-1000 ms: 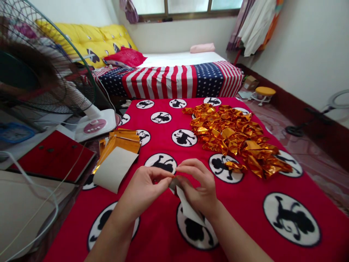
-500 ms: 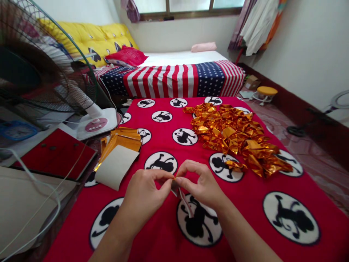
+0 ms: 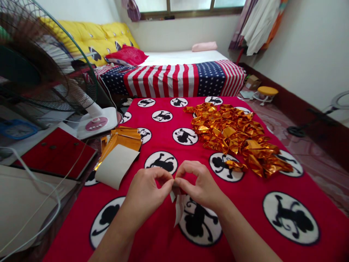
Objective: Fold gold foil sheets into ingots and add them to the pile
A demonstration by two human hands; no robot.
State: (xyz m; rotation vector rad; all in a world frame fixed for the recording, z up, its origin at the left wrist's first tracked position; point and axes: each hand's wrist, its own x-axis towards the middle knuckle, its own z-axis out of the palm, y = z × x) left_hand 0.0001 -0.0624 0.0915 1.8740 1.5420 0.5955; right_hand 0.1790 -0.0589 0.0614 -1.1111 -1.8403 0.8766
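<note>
A small pale paper piece (image 3: pixel 179 210) hangs over the red cloth (image 3: pixel 240 222), its upper end pinched between thumb and forefinger of both the left hand (image 3: pixel 147 189) and the right hand (image 3: pixel 201 185), whose fingertips meet. Too hard a twist or pull there could tear it; its loose lower part could swing or crease askew. To the left, the sheet stack (image 3: pixel 117 166) lies unweighted near the fan (image 3: pixel 96 122), whose blurred blades suggest a draught that could scatter sheets or the crumpled foil pieces (image 3: pixel 229 133).
</note>
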